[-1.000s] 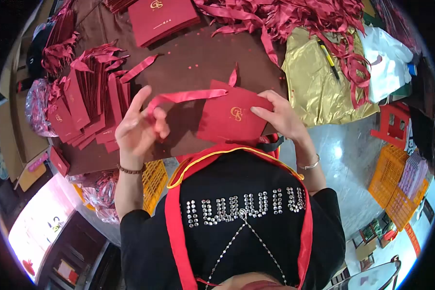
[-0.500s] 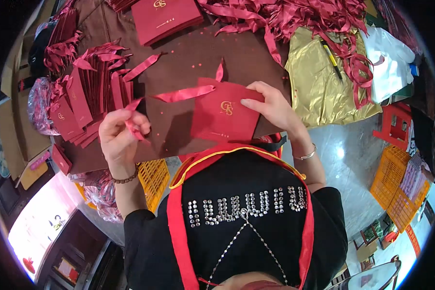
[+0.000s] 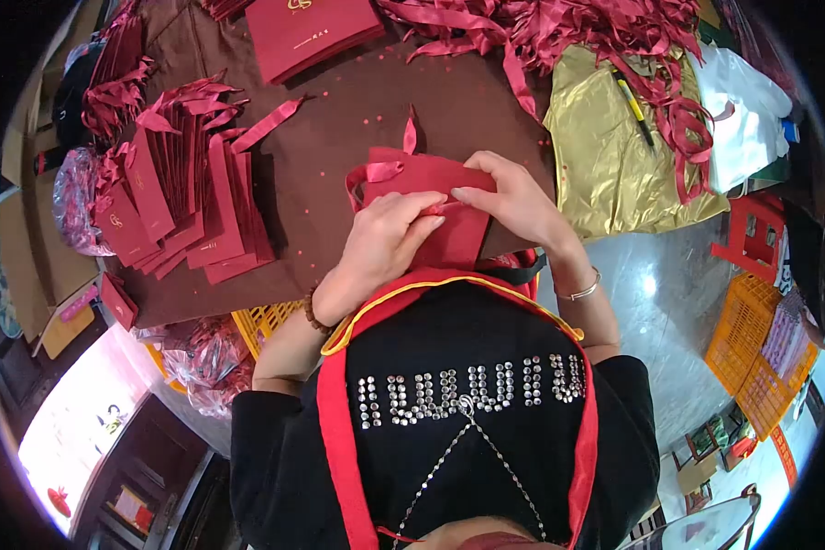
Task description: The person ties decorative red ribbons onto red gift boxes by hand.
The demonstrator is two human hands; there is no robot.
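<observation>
Lying on brown cloth (image 3: pixel 339 110): red bag (image 3: pixel 422 174) | ribbon heap (image 3: pixel 568 27) behind | orange crates (image 3: pixel 747 339) right

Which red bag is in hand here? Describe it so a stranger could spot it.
On the brown cloth, look at the near edge by the person's chest. The bag lies there alone under the left hand and right hand, a ribbon loop at its left corner; other bags sit stacked farther off.

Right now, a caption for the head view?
Left hand and right hand rest on a flat red bag with a ribbon handle on a brown table, beside stacked red bags.
</observation>
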